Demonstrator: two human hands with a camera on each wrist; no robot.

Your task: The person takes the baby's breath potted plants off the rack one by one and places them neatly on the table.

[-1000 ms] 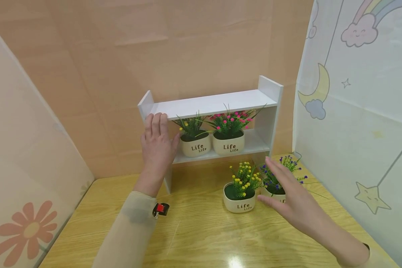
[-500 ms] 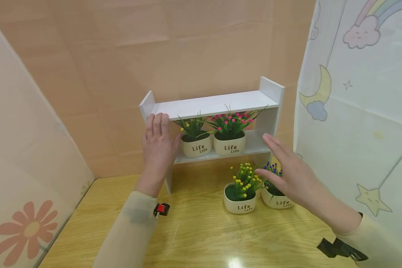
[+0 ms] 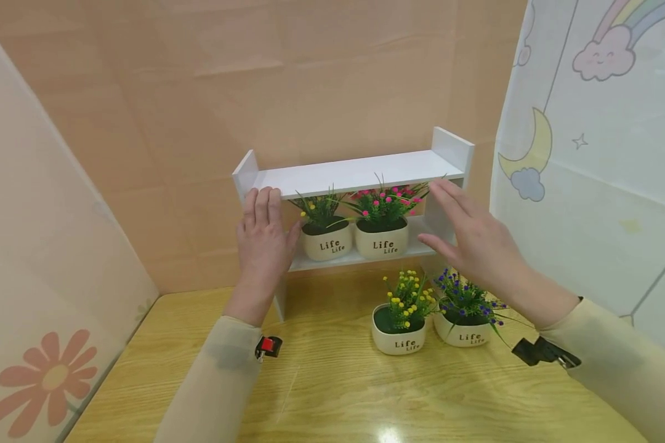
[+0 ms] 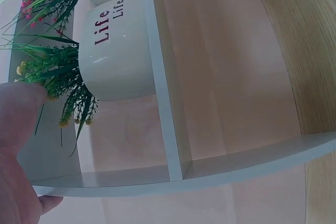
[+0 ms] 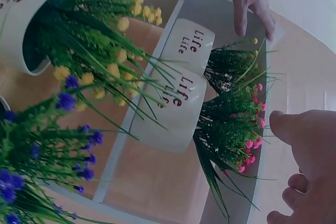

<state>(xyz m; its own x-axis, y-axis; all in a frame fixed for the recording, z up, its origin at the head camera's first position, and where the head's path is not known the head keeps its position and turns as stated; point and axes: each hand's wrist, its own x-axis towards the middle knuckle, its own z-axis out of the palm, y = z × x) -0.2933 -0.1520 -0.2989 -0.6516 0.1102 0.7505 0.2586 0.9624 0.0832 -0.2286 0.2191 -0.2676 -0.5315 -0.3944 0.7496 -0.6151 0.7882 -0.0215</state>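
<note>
My left hand [image 3: 265, 240] grips the upper left corner of a white two-tier shelf [image 3: 360, 172]; in the left wrist view its thumb [image 4: 21, 111] lies inside the side panel and a fingertip shows outside. My right hand [image 3: 479, 240] is raised before the shelf's right end, fingers extended and thumb apart, fingertips overlapping the top board's front edge. On the middle board stand two cream "Life" pots side by side: a yellow-flowered plant [image 3: 327, 240] at left and a pink-flowered plant [image 3: 382, 237] beside it.
On the wooden table [image 3: 321, 394], before the shelf's lower right, stand a potted plant with yellow flowers [image 3: 399, 338] and one with purple flowers [image 3: 462, 329]. A peach backdrop [image 3: 332, 80] rises behind. Patterned white panels flank the left and right [image 3: 598, 203].
My right hand has risen from beside the purple-flowered pot to the top board's right end, uncovering that pot. The left hand keeps its place on the shelf.
</note>
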